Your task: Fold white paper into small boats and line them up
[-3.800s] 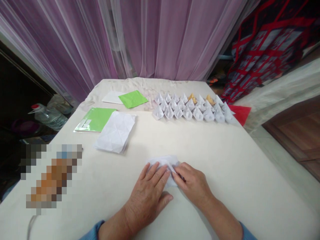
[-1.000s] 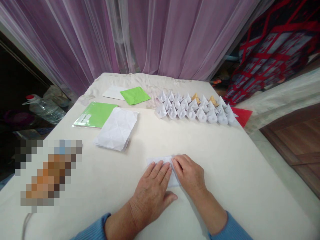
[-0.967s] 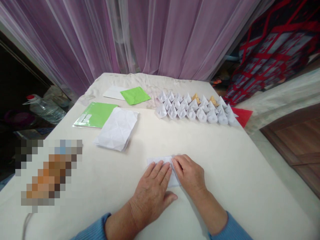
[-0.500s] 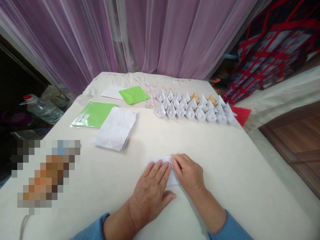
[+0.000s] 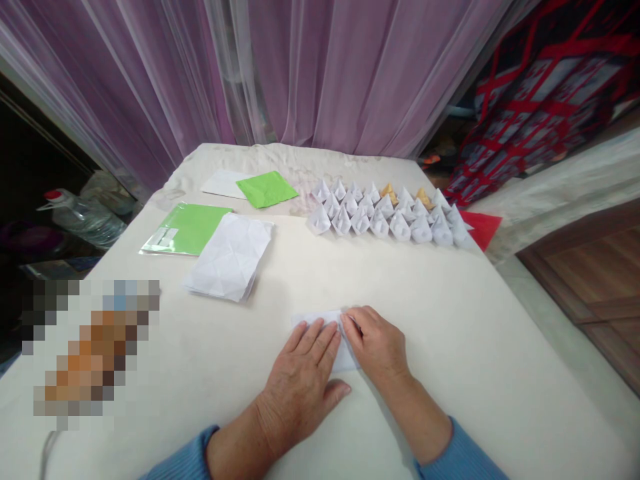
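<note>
A folded sheet of white paper (image 5: 346, 360) lies on the table in front of me, partly covered by both hands. My left hand (image 5: 306, 377) rests flat across it, fingers stretched out and thumb spread to the side. At the paper's upper right edge, my right hand (image 5: 379, 343) has its fingers curled and its thumb pressed against the index finger, gripping that edge. The fingertips of the right hand hide part of the fold.
Several rows of folded paper boats (image 5: 380, 223), mostly white, stand at the back right beside a red sheet (image 5: 483, 228). White creased sheets (image 5: 231, 257) overlap a green paper pack (image 5: 193, 223) at left. Behind are a green square (image 5: 267, 189) and white paper (image 5: 220, 183).
Both hands keep almost the same position on the paper. The whole view shifts very slightly; nothing else visibly differs.
</note>
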Motion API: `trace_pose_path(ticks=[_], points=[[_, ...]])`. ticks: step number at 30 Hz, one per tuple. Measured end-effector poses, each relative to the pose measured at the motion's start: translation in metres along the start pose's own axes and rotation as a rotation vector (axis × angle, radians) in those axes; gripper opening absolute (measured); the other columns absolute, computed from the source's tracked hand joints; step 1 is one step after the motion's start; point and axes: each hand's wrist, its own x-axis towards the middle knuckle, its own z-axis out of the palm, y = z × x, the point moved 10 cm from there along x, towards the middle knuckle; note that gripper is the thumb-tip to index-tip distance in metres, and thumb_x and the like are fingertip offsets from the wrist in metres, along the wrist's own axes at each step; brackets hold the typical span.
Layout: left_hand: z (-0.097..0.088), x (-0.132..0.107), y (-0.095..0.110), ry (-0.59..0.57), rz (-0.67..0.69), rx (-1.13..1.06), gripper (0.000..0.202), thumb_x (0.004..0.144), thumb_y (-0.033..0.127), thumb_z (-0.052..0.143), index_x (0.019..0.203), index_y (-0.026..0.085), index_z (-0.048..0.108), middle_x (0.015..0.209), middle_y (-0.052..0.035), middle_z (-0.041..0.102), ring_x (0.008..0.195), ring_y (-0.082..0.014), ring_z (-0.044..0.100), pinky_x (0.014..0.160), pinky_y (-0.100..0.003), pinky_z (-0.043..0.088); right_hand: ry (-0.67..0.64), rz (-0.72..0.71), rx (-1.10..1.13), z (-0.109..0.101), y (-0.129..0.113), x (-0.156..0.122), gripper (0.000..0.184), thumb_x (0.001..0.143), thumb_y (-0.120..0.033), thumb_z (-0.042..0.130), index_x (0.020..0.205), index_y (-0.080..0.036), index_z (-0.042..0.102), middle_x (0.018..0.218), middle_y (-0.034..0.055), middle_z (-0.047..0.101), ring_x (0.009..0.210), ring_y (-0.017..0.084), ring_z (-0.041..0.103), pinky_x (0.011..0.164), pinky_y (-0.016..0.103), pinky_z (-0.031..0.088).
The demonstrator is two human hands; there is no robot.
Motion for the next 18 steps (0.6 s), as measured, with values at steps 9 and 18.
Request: trace_pose_path(ticks=[9,18], points=[[-0.003,0.002,-0.001,0.024,0.013,0.017,0.061,0.093,0.056,0.043,0.136,0.013,0.050,0.142,-0.0089,0.053,0.131,-0.0272,0.047,0.111,-0.044,0.031,-0.020,0.085,-0.002,0.002,0.009,-0.001,0.027,0.095,-0.031,0.044,0.082,-0.021,0.065,0.074,0.0002,0.067,0.065,0.013,0.059,0.061,0.024,0.034],[-0.004,0.004,-0.003,0.028,0.012,-0.008,0.056,0.093,0.054,0.045,0.132,0.015,0.054,0.139,-0.0096,0.057,0.127,-0.0278,0.050,0.107,-0.046,0.035,-0.026,0.157,0.009,-0.001,0.021,-0.001,0.019,0.090,-0.025,0.048,0.078,-0.022,0.063,0.072,-0.0017,0.066,0.063,0.012,0.059,0.060,0.023,0.035]])
